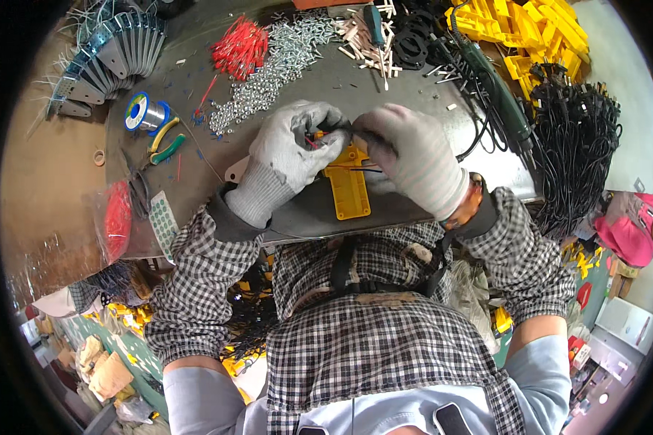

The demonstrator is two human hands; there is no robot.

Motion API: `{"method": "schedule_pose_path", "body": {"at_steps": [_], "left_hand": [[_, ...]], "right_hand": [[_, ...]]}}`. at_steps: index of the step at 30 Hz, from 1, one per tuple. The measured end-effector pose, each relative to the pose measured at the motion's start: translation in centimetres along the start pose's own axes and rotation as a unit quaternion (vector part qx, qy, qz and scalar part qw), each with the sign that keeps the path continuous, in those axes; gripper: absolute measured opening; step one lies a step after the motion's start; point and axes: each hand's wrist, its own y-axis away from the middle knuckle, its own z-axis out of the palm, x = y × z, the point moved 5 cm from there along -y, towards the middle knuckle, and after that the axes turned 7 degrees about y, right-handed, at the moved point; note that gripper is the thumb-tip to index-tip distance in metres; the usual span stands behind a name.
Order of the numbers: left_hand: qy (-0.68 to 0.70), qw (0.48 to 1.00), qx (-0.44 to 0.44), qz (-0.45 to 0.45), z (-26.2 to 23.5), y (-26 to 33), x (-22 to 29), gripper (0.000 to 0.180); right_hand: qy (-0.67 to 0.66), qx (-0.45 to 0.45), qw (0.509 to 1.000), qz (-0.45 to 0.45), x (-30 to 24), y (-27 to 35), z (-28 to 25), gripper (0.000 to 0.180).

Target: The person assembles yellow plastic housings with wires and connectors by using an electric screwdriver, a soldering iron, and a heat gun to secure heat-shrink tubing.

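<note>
My left hand (297,145), in a grey work glove, is pinched around a small part with a thin red wire (312,142) and a bit of orange showing between thumb and fingers. Close beside it, my right hand (403,148), in a pale glove slightly blurred by motion, has its fingers bent together; whatever they hold is hidden. The fingertips of both hands nearly meet. Beneath them lies a yellow plastic housing (350,194), partly covered by the hands. A dark thin wire (364,169) crosses the housing toward my right hand.
Red wired parts (241,49), metal screws (297,45) and nuts (257,101) lie beyond my hands. At left are a solder spool (146,114), pliers (168,145) and metal brackets (116,58). At right: a green power tool (497,94), black cables (569,145), yellow housings (530,29).
</note>
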Motion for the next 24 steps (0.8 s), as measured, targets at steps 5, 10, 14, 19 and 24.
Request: {"method": "schedule_pose_path", "body": {"at_steps": [5,10,14,19,24], "left_hand": [[-0.323,0.895,-0.020,0.307,0.6,0.2,3.6,0.013],[0.044,0.986,-0.076,-0.142,0.3,-1.0,-0.9,0.013],[-0.365,0.866,-0.057,0.339,0.8,0.2,4.5,0.010],[-0.228,0.972,-0.001,0.061,0.4,-1.0,0.9,0.014],[-0.231,0.945,-0.022,0.229,0.0,-0.8,2.6,0.012]], "right_hand": [[-0.508,-0.273,0.777,0.253,2.0,0.1,2.4,0.035],[0.003,0.020,0.996,-0.085,0.4,0.6,0.9,0.032],[-0.576,-0.282,0.709,0.294,2.5,0.2,3.1,0.015],[-0.230,-0.029,0.967,0.111,1.4,-0.1,0.3,0.019],[-0.604,-0.277,0.673,0.326,2.2,0.4,2.9,0.027]]}}
